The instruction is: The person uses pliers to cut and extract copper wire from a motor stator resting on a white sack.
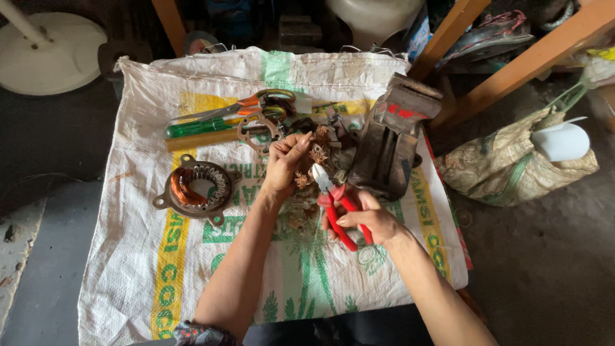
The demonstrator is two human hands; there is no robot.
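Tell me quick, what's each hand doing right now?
Left hand: closed on a small clump of copper wire, pinched in the fingers.
Right hand: closed around the red-handled pliers, their nose up by the clump.

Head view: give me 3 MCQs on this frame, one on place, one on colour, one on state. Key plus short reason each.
1. Where does the motor stator lie?
A. on the woven sack, on the left-hand side
B. inside the bag on the floor
C. in the right hand

2. What colour are the handles of the pliers?
A. green
B. red
C. black

3. What is the left hand doing?
A. lying flat and empty
B. gripping the scissors
C. pinching a tangle of copper wire at the plier tips

Key: 1 A, it rests on the woven sack beside the left forearm. 2 B, red grips show in the right hand. 3 C, fingertips close on the copper wire.
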